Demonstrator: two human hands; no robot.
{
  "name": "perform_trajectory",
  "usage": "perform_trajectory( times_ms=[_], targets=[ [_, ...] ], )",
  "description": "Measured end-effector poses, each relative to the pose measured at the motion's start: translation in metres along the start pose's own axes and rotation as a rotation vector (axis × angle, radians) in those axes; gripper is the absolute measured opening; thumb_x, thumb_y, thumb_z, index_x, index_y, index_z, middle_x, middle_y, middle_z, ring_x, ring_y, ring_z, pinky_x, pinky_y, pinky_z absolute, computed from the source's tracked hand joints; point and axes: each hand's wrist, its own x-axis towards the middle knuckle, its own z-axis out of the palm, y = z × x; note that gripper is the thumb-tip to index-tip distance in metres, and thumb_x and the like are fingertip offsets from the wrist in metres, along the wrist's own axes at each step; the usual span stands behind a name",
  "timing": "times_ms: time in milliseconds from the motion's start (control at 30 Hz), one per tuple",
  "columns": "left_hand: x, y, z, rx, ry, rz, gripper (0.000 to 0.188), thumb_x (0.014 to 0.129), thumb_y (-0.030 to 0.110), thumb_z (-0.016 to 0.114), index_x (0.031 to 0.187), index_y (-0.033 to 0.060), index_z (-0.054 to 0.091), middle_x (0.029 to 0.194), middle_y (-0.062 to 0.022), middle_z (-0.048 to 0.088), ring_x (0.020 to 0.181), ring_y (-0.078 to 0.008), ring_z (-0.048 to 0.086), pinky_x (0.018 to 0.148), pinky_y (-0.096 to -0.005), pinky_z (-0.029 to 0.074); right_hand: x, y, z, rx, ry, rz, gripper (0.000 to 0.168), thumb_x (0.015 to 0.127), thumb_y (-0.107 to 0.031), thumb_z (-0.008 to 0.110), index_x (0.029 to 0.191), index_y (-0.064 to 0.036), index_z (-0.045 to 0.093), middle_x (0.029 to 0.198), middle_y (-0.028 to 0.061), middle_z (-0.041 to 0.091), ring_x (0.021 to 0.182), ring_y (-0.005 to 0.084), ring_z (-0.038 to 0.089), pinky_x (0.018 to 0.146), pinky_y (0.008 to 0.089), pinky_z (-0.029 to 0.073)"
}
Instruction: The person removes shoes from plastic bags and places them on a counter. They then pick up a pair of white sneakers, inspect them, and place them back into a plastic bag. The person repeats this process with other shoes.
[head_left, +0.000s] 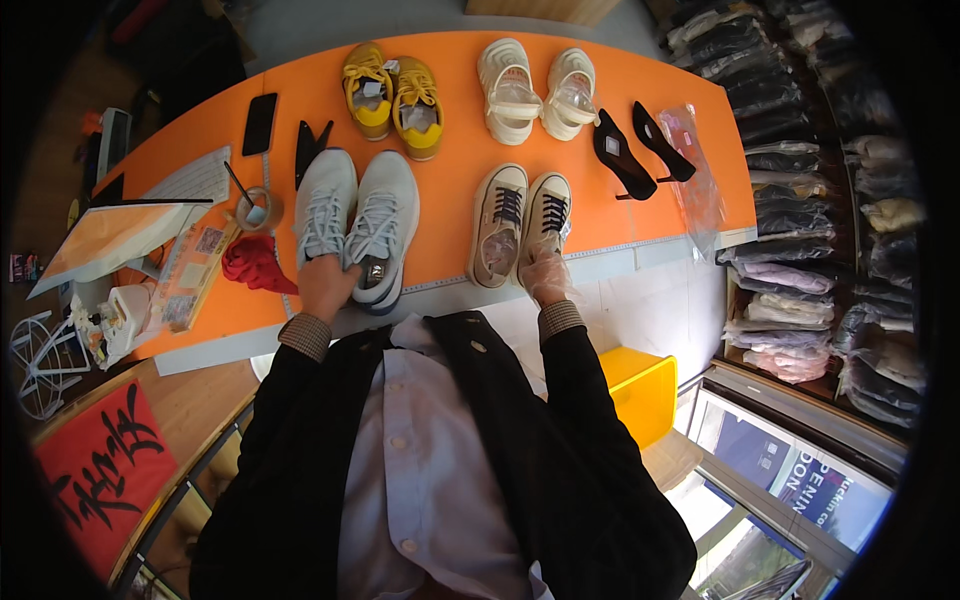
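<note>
A pair of pale blue lace-up sneakers (385, 202) stands at the near edge of the orange table. My left hand (328, 286) is at the heel opening of the left sneaker, its fingertips partly hidden inside. My right hand (546, 276) holds crumpled clear plastic and is at the heel of the right one of two cream canvas shoes with dark laces (500, 217); its fingers are partly hidden. Behind stand yellow sneakers (420, 105) and cream clogs (510, 90). Black heeled shoes (619, 154) lie at the right beside a clear plastic bag (694, 180).
On the table's left are a black phone (259, 124), black scissors (309, 150), a tape roll (259, 210), a red cloth (255, 264), a keyboard (196, 178) and a monitor. Shelves of bagged clothes (787, 221) stand right. A yellow bin (643, 397) is below the table's edge.
</note>
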Motion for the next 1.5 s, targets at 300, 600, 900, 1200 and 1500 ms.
perform_trajectory(
  times_ms=[300,600,900,1200,1500],
  targets=[
    [0.000,-0.001,0.002,0.005,0.064,0.057,0.041,0.069,0.038,0.065,0.069,-0.0033,0.064,0.069,-0.0248,0.061,0.069,-0.0408,0.061,0.065,-0.0482,0.048,-0.002,-0.028,-0.005,0.237,0.063,0.050,0.040,0.072,-0.042,0.067,0.081,-0.004,0.064,0.085,0.0228,0.063,0.084,0.0379,0.061,0.074,0.0447,0.047],
    [0.003,-0.007,0.006,0.007,0.072,0.044,0.042,0.068,0.034,0.064,0.069,-0.0074,0.062,0.070,-0.0279,0.059,0.070,-0.0438,0.060,0.066,-0.0491,0.047,-0.009,-0.060,-0.057,0.276,0.089,0.020,0.032,0.083,-0.035,0.057,0.090,-0.004,0.061,0.093,0.0212,0.062,0.090,0.0367,0.060,0.078,0.0433,0.047],
    [0.003,-0.005,0.002,0.037,0.072,0.024,0.045,0.066,0.036,0.065,0.069,-0.0084,0.061,0.069,-0.0292,0.059,0.070,-0.0443,0.060,0.066,-0.0494,0.047,-0.003,-0.069,-0.043,0.139,-0.070,0.044,0.040,0.083,-0.038,0.057,0.095,0.000,0.061,0.093,0.0227,0.064,0.092,0.0346,0.061,0.081,0.0420,0.048],
    [0.008,-0.019,0.015,0.081,0.069,-0.010,0.047,0.066,0.037,0.066,0.068,-0.0094,0.059,0.071,-0.0316,0.057,0.071,-0.0465,0.058,0.066,-0.0510,0.046,0.029,0.041,-0.083,0.274,0.796,-0.016,0.017,0.082,-0.022,0.060,0.073,-0.008,0.064,0.066,0.0117,0.063,0.057,0.0294,0.061,0.056,0.0391,0.051],
    [0.005,-0.028,0.017,0.128,0.089,-0.063,0.039,0.065,0.029,0.063,0.066,-0.0088,0.057,0.067,-0.0303,0.056,0.068,-0.0468,0.058,0.062,-0.0515,0.045,0.122,0.200,-0.162,-0.079,0.427,0.564,0.035,0.084,-0.029,0.056,0.112,-0.010,0.058,0.113,0.0158,0.060,0.103,0.0331,0.059,0.088,0.0426,0.047]
  ],
)
